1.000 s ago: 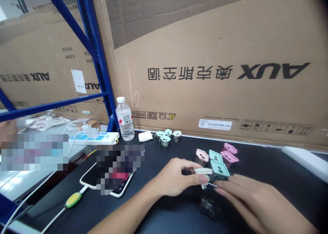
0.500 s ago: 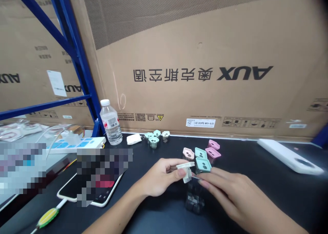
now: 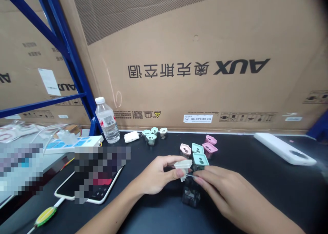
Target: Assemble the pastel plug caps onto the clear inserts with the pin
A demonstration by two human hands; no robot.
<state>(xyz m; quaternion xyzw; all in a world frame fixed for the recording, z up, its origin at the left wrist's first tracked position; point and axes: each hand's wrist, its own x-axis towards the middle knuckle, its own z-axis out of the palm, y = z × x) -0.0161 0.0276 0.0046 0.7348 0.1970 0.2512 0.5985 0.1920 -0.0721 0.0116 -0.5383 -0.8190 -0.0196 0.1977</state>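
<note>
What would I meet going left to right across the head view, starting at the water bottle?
Water bottle → small white object → three mint-green pieces → cream piece → pale piece held by the left hand → two mint-green pieces → two pink pieces → long white object.

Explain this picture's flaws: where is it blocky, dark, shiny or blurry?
Head view: blocky pixelation hides part of a smartphone screen; the top right corner darkens; soft sheen shows on the black tabletop; the pale piece in the left hand looks slightly soft-edged.
</note>
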